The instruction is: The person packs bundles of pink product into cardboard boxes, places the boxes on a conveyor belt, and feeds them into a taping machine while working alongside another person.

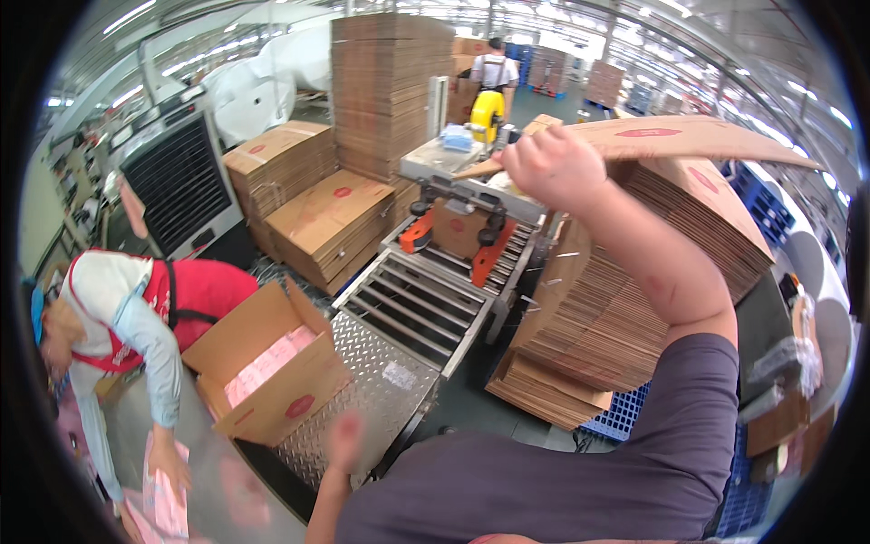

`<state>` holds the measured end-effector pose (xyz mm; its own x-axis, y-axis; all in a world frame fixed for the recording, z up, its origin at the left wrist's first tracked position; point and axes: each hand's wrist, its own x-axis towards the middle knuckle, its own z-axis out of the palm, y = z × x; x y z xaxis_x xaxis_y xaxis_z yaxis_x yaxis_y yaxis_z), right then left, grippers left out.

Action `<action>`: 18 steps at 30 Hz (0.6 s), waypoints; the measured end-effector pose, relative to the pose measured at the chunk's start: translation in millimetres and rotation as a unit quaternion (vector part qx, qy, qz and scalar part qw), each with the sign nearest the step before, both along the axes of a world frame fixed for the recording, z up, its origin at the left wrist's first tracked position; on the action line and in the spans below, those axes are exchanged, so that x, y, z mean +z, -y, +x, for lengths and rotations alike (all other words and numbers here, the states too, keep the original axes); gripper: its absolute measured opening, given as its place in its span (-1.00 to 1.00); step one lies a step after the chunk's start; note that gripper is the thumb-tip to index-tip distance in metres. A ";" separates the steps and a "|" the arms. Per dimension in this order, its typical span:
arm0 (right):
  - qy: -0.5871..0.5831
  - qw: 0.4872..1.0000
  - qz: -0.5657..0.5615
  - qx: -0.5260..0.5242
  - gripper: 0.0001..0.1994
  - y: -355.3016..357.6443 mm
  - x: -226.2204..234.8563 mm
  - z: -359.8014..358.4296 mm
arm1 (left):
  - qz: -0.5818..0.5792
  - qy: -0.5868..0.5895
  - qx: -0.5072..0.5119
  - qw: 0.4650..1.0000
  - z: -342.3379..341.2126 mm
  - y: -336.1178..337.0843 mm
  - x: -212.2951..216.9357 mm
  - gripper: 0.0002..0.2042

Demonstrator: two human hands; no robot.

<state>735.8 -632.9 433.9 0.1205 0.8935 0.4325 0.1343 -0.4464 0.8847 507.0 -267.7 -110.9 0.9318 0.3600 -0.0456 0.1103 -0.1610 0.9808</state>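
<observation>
1 co-worker [213, 286] bent beside 1 open carton [281, 408] of pink packs [270, 363]. Left hand [345, 442] — blurred, its grip could not be told — was near the metal plate [385, 349]. Right hand [551, 163] clutched 1 flat carton [680, 138], raised near the stack [616, 308].

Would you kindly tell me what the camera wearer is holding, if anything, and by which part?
The right hand holds a flat cardboard sheet near its left end; the blurred left hand appears empty.
</observation>
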 end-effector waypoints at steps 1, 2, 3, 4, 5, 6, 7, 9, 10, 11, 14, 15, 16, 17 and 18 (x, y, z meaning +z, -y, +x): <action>0.034 0.998 -0.009 0.053 -0.69 -9.6 7.7 2.3 | -0.016 0.006 -0.007 1.000 -11.1 2.7 5.2 -0.74; 0.068 0.992 -0.016 0.104 -0.61 -19.0 16.7 -0.5 | -0.023 -0.029 -0.026 0.999 -21.0 0.9 1.8 -0.66; 0.068 0.986 -0.019 0.151 -0.59 -31.1 21.5 -3.8 | -0.029 -0.060 -0.042 0.997 -25.3 -3.8 0.3 -0.54; 0.074 0.977 -0.027 0.199 -0.51 -46.4 29.0 -12.7 | -0.037 -0.095 -0.061 0.993 -34.5 -5.6 2.6 -0.40; 0.082 0.964 -0.020 0.253 -0.51 -63.9 33.6 -17.1 | 0.007 -0.069 -0.048 0.996 -39.8 -6.5 5.1 -0.32; 0.064 0.955 -0.004 0.291 -0.52 -80.7 36.0 -25.4 | 0.050 -0.048 -0.038 0.997 -38.4 -2.9 24.7 -0.24; 0.044 0.942 0.013 0.332 -0.53 -98.2 37.2 -34.0 | 0.108 -0.041 -0.020 0.993 -40.0 2.1 44.1 -0.15; -0.051 0.910 0.070 0.405 -0.59 -117.8 42.6 -49.6 | 0.240 -0.045 0.025 0.969 -47.0 15.8 81.6 0.04; -0.109 0.892 0.096 0.428 -0.63 -122.5 44.9 -50.3 | 0.310 -0.056 0.045 0.948 -51.3 22.7 99.7 0.15; -0.107 0.869 0.173 0.451 -0.64 -122.2 41.9 -37.1 | 0.324 -0.079 0.055 0.941 -54.4 27.8 119.0 0.21; -0.345 0.670 0.481 0.449 -0.63 -119.7 2.5 0.9 | 0.417 -0.133 0.137 0.889 -93.3 27.0 161.8 0.33; -0.365 0.628 0.541 0.424 -0.61 -111.3 -24.3 25.2 | 0.272 0.016 0.279 0.921 -112.1 11.4 151.3 0.14; -0.347 0.652 0.567 0.365 -0.64 -95.4 -61.3 63.3 | 0.407 0.073 0.336 0.846 -123.6 0.4 174.3 -0.26; -0.388 0.587 0.606 0.371 -0.64 -92.1 -100.5 85.9 | 0.397 0.063 0.339 0.851 -144.1 -18.2 179.2 -0.57; -0.423 0.565 0.618 0.347 -0.63 -78.3 -150.9 122.8 | 0.410 0.017 0.327 0.851 -142.7 -15.8 203.7 -0.59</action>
